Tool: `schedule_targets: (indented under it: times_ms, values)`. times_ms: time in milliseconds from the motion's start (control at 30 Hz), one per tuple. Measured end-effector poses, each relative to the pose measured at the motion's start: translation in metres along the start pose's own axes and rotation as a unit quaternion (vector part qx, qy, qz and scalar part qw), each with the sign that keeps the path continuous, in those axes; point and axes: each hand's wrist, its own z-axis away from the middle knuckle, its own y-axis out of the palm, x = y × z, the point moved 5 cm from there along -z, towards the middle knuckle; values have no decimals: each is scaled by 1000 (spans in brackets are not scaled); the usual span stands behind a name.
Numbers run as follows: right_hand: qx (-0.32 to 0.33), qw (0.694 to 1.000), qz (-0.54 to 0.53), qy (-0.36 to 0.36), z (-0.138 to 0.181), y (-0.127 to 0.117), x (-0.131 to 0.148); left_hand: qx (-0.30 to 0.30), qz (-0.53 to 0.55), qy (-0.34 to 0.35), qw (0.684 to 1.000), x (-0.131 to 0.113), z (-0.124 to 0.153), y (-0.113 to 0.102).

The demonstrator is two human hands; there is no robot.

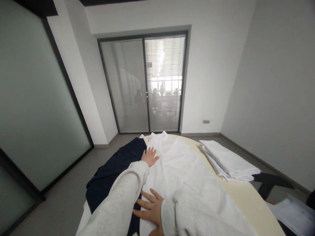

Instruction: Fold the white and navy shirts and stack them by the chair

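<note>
A white shirt (pixel 182 164) lies spread over the table, its collar at the far edge. My left hand (pixel 149 157) rests flat on the shirt's upper left part, fingers spread. Closer to me, my right hand (pixel 151 208) lies on the shirt's left edge with its fingers fanned out, the tips reaching over a navy garment (pixel 115 167). That dark garment sits along the left side of the table, partly hidden by my left sleeve. Neither hand grips anything.
A folded stack of white cloth (pixel 228 159) sits at the right edge of the pale yellow table (pixel 243 193). Below it on the right is a black chair part (pixel 273 180). Beyond the table stand glass doors with blinds (pixel 145 85); a frosted panel (pixel 36 98) is at left.
</note>
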Motion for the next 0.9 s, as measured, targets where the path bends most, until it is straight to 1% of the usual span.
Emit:
schedule_targets:
  times_ms: [100,167,233,300,433,567,633,733,800,900]
  values:
    - [-5,1000,16,1,0,4,-2,60,4,2,998,3,-14,-2]
    - [-11,1000,28,3,0,7,-3,72,7,-6,997,5,-27,-11]
    - [-22,999,46,5,0,11,-5,55,7,-27,998,8,-38,-19]
    - [-47,997,64,6,0,17,-7,29,3,-43,999,9,-45,-21]
    - [-109,990,91,13,-6,35,-19,-12,-18,-56,998,15,-51,-6]
    - [-108,991,84,6,-14,49,-27,-13,-22,-59,998,24,-61,5]
    - [-109,991,78,7,-12,46,-26,-11,-19,-65,998,27,-68,6]
    - [-122,989,78,21,-4,34,-22,-11,-16,-78,997,31,-77,4]
    - [-115,990,82,13,-2,28,-20,-13,-16,-87,996,32,-81,4]
    - [-90,992,91,-12,-7,32,-26,-19,-21,-99,995,32,-85,4]
